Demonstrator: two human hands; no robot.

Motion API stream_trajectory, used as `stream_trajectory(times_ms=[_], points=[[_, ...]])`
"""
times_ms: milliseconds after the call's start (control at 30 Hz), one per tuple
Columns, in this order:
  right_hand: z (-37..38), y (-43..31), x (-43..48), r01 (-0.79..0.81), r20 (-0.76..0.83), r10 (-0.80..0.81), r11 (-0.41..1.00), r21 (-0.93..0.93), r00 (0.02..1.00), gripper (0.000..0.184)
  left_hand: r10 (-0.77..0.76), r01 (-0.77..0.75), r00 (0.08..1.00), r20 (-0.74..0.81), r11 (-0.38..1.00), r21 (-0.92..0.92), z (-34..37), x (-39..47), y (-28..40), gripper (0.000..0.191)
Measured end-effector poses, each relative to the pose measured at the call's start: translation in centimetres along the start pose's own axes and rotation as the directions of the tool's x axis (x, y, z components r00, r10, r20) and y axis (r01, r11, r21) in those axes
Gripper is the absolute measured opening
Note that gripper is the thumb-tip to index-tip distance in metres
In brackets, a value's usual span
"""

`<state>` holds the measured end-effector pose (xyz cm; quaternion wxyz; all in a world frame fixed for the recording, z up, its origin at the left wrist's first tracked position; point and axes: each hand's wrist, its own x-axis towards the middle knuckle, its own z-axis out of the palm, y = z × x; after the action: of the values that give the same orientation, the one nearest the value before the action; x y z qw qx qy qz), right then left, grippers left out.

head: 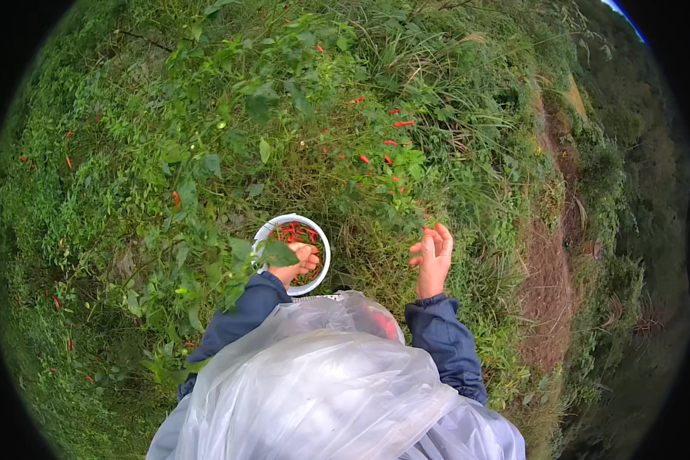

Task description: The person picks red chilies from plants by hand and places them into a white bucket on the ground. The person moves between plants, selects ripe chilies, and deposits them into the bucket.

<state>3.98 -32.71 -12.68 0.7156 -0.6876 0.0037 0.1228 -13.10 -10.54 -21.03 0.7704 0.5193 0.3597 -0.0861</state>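
Note:
A white plastic bucket (324, 270) holds many red chili peppers (293, 231) with some green among them. My left hand (299, 262) is over the bucket's opening, its fingers curled; a leaf hides part of it, and I cannot tell whether it holds anything. To the right, my right hand (434, 253) is raised at the lower edge of a chili plant (405, 201). Its thumb and forefinger are near a small red chili (425, 227), and whether they grip it is unclear. More red chilies (403, 123) hang on the plant further up.
Leafy chili plants (187, 190) crowd the left, some leaves overhanging my left sleeve and the bucket. Tall grass (454, 115) grows at the upper right. A strip of dry brown grass (546, 282) runs down the right side. Translucent plastic sheeting (333, 379) covers my front.

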Motion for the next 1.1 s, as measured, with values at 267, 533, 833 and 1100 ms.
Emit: stream_trajectory(times_ms=[267, 533, 833, 1100], points=[[6.5, 1.8, 2.1, 0.637, 0.372, -0.523, 0.692, -0.339, 0.767, 0.012, -0.219, 0.248, 0.967, 0.127, 0.926, -0.285, 4.7, 5.7, 6.5, 0.058], [8.5, 3.0, -3.5, 0.708, 0.618, -0.52, 0.7, -0.086, 0.59, 0.02, -0.156, 0.253, 0.911, 0.382, 0.942, -0.219, 2.4, 11.2, 6.2, 0.055], [6.4, -0.2, 4.6, 0.348, 0.303, -0.261, 0.894, -0.282, 0.917, 0.013, -0.118, 0.177, 0.916, 0.383, 0.977, -0.122, -0.7, 10.2, 3.8, 0.061], [11.6, 4.7, 6.7, 0.577, 0.668, 0.013, 0.491, -0.652, 0.744, 0.02, -0.099, 0.208, 0.884, 0.457, 0.959, -0.195, -1.9, 9.8, 2.6, 0.048]])
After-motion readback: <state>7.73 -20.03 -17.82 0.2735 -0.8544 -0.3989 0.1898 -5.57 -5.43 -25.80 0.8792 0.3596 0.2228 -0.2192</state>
